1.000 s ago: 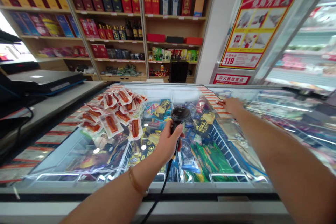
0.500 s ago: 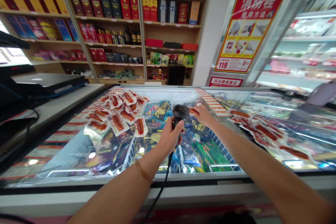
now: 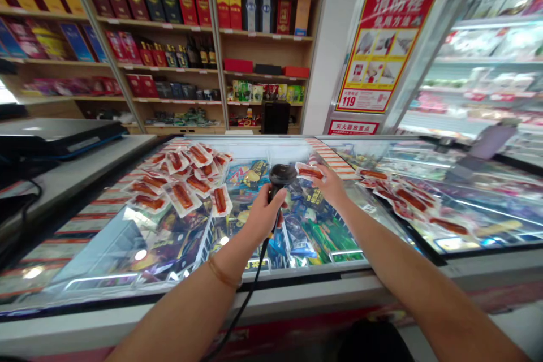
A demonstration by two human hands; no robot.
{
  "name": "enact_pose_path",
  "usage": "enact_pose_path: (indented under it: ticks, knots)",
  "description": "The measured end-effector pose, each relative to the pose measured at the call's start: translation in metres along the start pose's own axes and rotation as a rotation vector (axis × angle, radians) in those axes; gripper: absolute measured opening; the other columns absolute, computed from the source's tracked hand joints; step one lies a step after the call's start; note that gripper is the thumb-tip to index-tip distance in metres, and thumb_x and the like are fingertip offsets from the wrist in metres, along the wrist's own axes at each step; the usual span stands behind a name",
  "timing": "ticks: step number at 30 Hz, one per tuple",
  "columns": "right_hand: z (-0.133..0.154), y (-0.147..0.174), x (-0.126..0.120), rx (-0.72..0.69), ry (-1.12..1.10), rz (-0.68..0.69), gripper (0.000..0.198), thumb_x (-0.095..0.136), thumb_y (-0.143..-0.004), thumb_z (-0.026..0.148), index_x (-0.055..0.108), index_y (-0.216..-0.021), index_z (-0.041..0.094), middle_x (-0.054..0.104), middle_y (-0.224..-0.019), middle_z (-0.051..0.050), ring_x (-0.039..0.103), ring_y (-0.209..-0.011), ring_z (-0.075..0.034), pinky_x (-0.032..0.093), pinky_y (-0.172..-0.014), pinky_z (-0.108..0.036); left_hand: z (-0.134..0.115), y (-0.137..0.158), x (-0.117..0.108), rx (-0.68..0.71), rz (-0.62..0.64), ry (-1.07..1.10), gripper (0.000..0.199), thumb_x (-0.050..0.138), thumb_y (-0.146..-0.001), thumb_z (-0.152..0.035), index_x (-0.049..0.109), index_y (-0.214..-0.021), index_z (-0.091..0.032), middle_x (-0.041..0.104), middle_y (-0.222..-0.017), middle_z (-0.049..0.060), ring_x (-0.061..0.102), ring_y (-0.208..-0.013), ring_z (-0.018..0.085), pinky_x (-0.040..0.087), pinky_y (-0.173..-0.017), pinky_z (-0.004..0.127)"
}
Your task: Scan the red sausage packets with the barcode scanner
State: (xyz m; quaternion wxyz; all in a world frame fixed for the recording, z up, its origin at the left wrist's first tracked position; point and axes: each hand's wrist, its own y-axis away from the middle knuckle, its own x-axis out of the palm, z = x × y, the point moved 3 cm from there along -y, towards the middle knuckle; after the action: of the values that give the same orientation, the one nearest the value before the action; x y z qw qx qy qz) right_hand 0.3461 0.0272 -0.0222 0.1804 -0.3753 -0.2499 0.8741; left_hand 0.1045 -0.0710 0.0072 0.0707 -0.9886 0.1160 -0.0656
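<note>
My left hand [image 3: 267,209] is closed around the handle of a black corded barcode scanner [image 3: 282,174], held upright above the freezer glass. Its cable [image 3: 254,283] runs down toward me. To the right of the scanner head, my right hand [image 3: 331,184] pinches a vacuum-packed sausage [image 3: 309,172] by its right end; the pack is close to the scanner. On the glass to the left lies a heap of similar sausage packs [image 3: 182,195]. A smaller group of packs [image 3: 409,198] lies on the right, beyond my right forearm.
Beneath the glass lid, wire baskets hold bagged frozen goods [image 3: 322,232]. A flat dark-topped device [image 3: 63,136] stands on the counter at left. Shelves of boxes and bottles [image 3: 186,56] line the back wall. A red fire-hydrant poster [image 3: 386,48] and a refrigerated display [image 3: 492,79] are at right.
The sausage pack in my right hand shows more fully now, turned flatter beside the scanner. My view has swung slightly to the right. My left hand still grips the scanner.
</note>
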Motion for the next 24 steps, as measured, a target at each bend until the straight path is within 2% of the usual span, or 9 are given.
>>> enact_pose_path:
  ticks: [5, 13, 24]
  knots:
    - [0.012, 0.003, -0.009, -0.039, -0.069, -0.038, 0.047, 0.065, -0.079, 0.034, 0.068, -0.124, 0.021, 0.072, -0.119, -0.009, 0.067, -0.108, -0.028, 0.051, -0.097, -0.043, -0.004, 0.003, -0.001, 0.029, 0.012, -0.040, 0.044, 0.062, -0.080, -0.060, 0.044, -0.091, -0.021, 0.060, -0.070, -0.004, 0.048, -0.037, 0.007, 0.035, -0.036, 0.021]
    - [0.020, 0.004, -0.016, -0.001, -0.064, -0.058, 0.049, 0.062, -0.079, 0.035, 0.066, -0.125, 0.017, 0.071, -0.121, -0.012, 0.065, -0.113, -0.029, 0.048, -0.100, -0.044, -0.003, 0.005, 0.002, 0.016, 0.064, -0.069, 0.045, 0.063, -0.079, -0.060, 0.045, -0.090, -0.021, 0.060, -0.069, -0.004, 0.048, -0.037, 0.008, 0.035, -0.036, 0.022]
    - [0.023, 0.003, -0.018, -0.014, -0.054, -0.055, 0.053, 0.060, -0.080, 0.040, 0.066, -0.127, 0.015, 0.072, -0.117, -0.012, 0.067, -0.106, -0.029, 0.050, -0.097, -0.044, -0.001, 0.006, 0.002, 0.028, 0.095, -0.093, 0.041, 0.060, -0.081, -0.058, 0.043, -0.090, -0.022, 0.058, -0.070, -0.004, 0.047, -0.038, 0.007, 0.035, -0.036, 0.022]
